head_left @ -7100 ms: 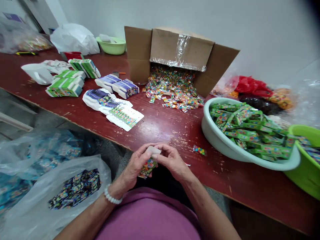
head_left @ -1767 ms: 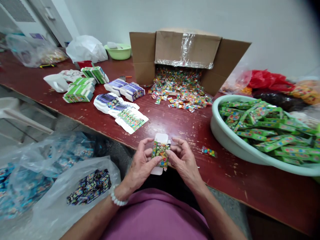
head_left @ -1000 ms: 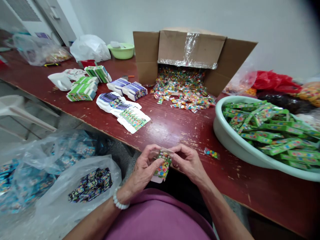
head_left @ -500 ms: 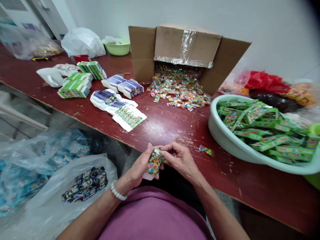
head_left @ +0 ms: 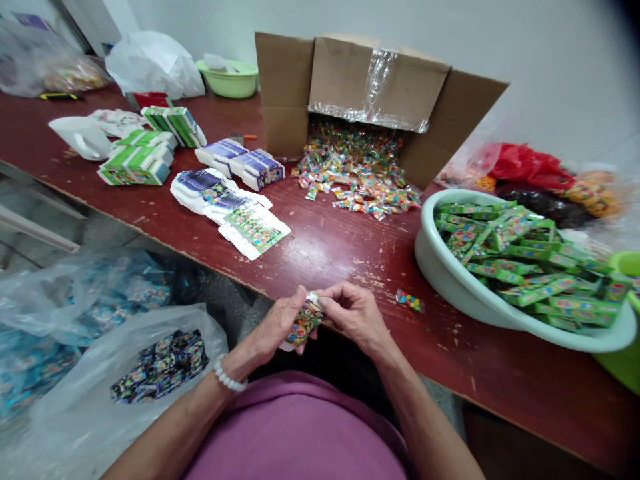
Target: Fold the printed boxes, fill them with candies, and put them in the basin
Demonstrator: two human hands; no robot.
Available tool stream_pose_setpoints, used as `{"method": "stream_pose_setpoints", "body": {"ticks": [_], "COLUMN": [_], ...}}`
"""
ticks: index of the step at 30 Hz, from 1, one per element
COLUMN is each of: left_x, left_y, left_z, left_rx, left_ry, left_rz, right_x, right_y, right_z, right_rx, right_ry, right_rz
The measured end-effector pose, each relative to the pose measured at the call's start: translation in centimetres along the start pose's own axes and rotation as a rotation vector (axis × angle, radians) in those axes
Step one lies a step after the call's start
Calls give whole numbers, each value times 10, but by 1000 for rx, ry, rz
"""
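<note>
Over the front edge of the table, a small green candy box with printed coloured balls rests in my left hand, thumb on its side and fingers beneath. My right hand pinches the white flap at the box's upper end. Part of the box is covered by the fingers. To the right of my hands lies one clear packet of coloured candies. Flat printed cartons are fanned out on the table beyond my hands.
An open cardboard box spills candy packets. A pale basin at right holds many green boxes. Bundled cartons, a white jug and a green bowl stand at left. Plastic bags sit below the table's edge.
The fingers of my right hand have shifted slightly at the box's top flap, and the box is tilted a little more. The view has moved slightly.
</note>
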State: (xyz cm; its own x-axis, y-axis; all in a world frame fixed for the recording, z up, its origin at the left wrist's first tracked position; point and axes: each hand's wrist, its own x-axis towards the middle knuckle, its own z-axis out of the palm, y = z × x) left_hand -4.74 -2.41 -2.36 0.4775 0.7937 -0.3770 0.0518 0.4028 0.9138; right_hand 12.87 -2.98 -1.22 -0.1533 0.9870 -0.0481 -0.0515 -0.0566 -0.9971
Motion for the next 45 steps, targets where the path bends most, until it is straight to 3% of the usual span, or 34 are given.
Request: {"method": "stream_pose_setpoints", "body": {"ticks": [6, 9, 11, 13, 15, 17, 19, 22, 25, 28, 30, 33, 37, 42, 43, 45], "left_x": [7, 9, 5, -2, -10, -19, -24, -27, -28, -28, -28, -26, -22, -15, -13, -11], "left_y": [-6, -11, -13, -15, -19, -24, -31, -38, -38, -33, -32, -29, -21, -15, -17, -21], "left_z": [0, 2, 3, 5, 6, 4, -3, -25, -56, -84, -94, -95, -80, -62, -60, -57], "left_rx": [-90, -181, -241, -315, -401, -474, -494, -432, -206, 203, 422, 567, 390, 80, 59, 27], "left_ry": [32, 37, 28, 2, -48, -86, -95, -86, -104, -172, -202, -256, -355, -205, -176, -138], "left_rz": [-56, -71, -59, -68, -121, -197, -259, -255, -236, -314, -328, -301, -284, -177, -161, -136], "right_x": [-9, 3, 30, 72, 123, 171, 208, 233, 228, 206, 186, 159, 137, 116, 108, 87], "right_y": [-1, 4, 6, 6, 4, 3, 5, 16, 31, 41, 45, 47, 44, 26, 23, 21], "right_z": [4, 1, -12, -38, -72, -109, -138, -161, -158, -141, -126, -106, -94, -78, -69, -48], "right_rx": [-339, -432, -517, -701, -935, -1007, -1054, -1115, -1185, -1227, -1223, -1175, -1110, -1103, -1098, -1074], "right_ry": [-98, -165, -202, -81, 237, 399, 499, 511, 436, 347, 259, 115, 97, 261, 228, 31], "right_rz": [-303, -324, -262, -177, -91, -23, 67, 137, 83, -26, -111, -235, -305, -319, -352, -422]}}
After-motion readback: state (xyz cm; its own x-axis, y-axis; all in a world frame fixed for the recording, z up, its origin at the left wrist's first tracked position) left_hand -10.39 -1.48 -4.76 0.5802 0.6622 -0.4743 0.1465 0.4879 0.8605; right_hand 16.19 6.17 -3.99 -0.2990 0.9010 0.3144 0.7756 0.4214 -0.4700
